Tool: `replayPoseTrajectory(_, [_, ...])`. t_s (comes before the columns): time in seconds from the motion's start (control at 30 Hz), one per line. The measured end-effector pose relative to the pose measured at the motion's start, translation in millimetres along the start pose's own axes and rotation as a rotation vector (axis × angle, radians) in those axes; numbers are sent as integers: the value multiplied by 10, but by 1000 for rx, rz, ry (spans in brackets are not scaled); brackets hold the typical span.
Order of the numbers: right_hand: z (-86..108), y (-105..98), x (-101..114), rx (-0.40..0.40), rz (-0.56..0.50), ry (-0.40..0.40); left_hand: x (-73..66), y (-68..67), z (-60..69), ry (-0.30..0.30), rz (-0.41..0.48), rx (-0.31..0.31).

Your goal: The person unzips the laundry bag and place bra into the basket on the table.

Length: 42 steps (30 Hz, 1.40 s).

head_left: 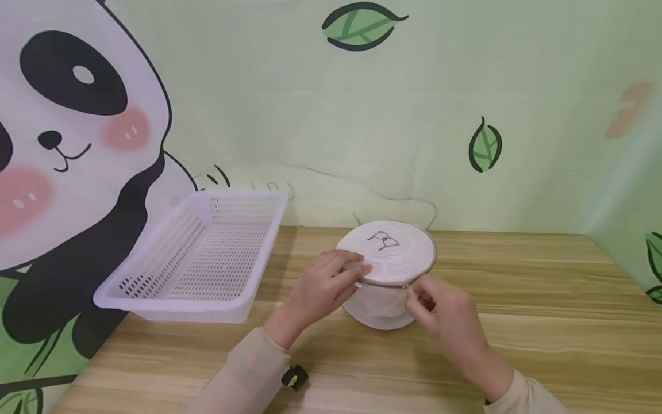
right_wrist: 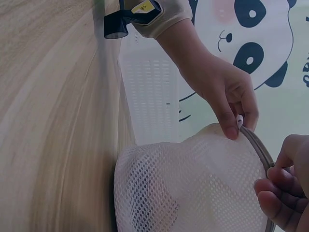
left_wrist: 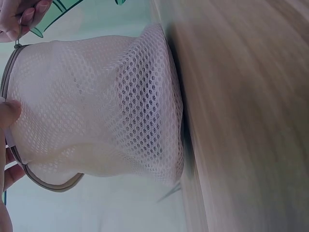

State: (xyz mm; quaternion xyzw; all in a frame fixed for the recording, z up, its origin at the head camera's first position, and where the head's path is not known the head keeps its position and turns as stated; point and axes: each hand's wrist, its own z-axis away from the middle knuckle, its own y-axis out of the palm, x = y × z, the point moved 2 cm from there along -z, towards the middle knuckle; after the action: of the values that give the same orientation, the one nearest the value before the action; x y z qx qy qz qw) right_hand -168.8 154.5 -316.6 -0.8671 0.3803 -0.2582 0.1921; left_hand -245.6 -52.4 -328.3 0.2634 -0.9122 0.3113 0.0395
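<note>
A white mesh laundry bag (head_left: pixel 377 305) stands upright on the table, its round lid (head_left: pixel 398 253) bearing a dark line drawing. A grey-brown zipper (right_wrist: pixel 259 147) runs round the rim. My left hand (head_left: pixel 323 287) pinches the rim beside a small white tab (right_wrist: pixel 240 121), thumb on the mesh side and fingers over the lid. My right hand (head_left: pixel 447 313) pinches the zipper pull (left_wrist: pixel 18 42) at the front right of the rim. Through the lower mesh (left_wrist: pixel 142 96) a darker patch shows; what it is cannot be told.
A white slotted plastic basket (head_left: pixel 240 302) sits on the left of the wooden table (head_left: pixel 517 322). Behind the table hangs a green backdrop (head_left: pixel 248 86) printed with a panda and leaves. A black device (head_left: pixel 295 377) is by the left sleeve.
</note>
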Motion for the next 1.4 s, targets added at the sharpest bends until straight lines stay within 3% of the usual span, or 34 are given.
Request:
replayPoseTrajectory(0.63, [-32,-37,-5,10,35,30,127,-8,46,-35,-22,-13])
replayPoseTrajectory(1.2, [-19,-32,-20,-3,36,8,141,-14,56,-43,-12,-13])
replayPoseTrajectory(1.4, [-20,-41,-22,3,40,20,149,-24,59,-81,2,6])
